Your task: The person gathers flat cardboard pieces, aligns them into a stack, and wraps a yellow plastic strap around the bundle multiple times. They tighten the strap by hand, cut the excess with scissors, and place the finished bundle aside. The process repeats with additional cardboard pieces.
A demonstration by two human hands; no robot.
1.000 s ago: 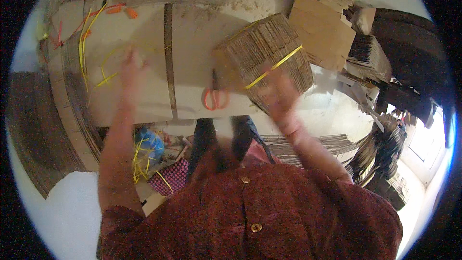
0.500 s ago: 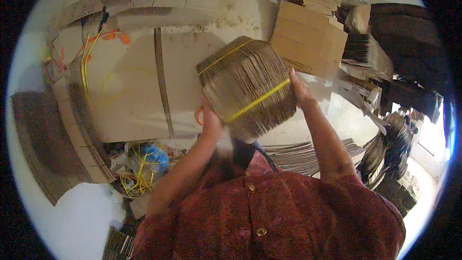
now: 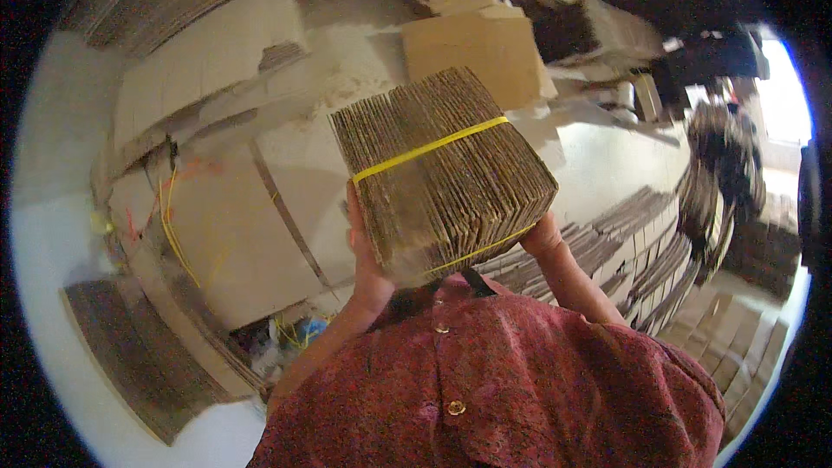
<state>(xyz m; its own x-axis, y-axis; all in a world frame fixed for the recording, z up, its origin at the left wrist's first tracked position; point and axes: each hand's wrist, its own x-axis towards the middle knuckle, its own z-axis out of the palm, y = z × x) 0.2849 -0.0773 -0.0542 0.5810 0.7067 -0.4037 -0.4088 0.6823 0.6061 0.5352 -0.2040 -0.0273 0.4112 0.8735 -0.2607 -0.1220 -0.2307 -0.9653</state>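
A thick bundle of flattened brown cardboard sheets (image 3: 451,173) is held up in front of my chest, its stacked edges facing up. Two yellow straps run round it, one across the top face and one along the side closest to me. My left hand (image 3: 368,251) presses against its left side, fingers up along the edge. At the lower right corner, my right hand (image 3: 543,236) grips the bundle, its fingers partly hidden under it. Nothing else touches either hand.
Beyond the bundle lies a flat tan cardboard piece (image 3: 472,52). A long cardboard stack (image 3: 208,69) stands far left, near loose yellow strapping (image 3: 173,225). Rows of cardboard sheets (image 3: 637,243) line the right, with dark bundles (image 3: 715,156) behind them.
The bundle has been turned and tipped in my hands and drawn closer to my chest. My view has swung to the right, so the surroundings shift left.
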